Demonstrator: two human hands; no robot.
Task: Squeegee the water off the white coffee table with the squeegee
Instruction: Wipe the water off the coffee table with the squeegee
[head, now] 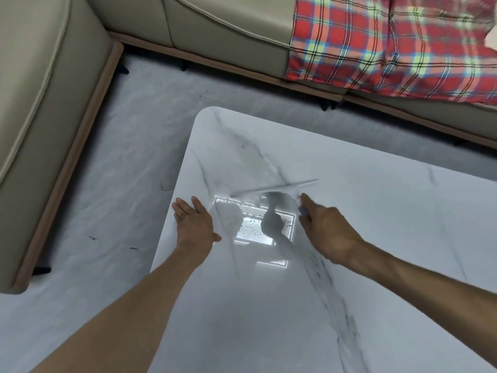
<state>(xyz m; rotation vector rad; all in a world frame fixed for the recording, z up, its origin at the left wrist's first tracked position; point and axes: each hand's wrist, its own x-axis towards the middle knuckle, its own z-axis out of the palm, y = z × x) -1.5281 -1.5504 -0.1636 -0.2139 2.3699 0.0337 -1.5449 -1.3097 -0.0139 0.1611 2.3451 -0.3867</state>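
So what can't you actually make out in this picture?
Head view only:
- Squeegee: smeared by motion blur, so its handle and shape are unclear.
- Right hand: its grip is hidden behind its own back.
- Water on the coffee table: washed out by glare from a reflected ceiling light.
- Plaid blanket: cut off by the frame edge.

1. A beige sofa (40, 109) runs along nine o'clock and turns the corner toward twelve.
2. A red plaid blanket (390, 41) drapes over the seat front at one o'clock.
3. Pale grey marbled floor (113, 162) fills the gap at ten o'clock.
4. Small black sofa feet (326, 105) show under the wooden base trim.
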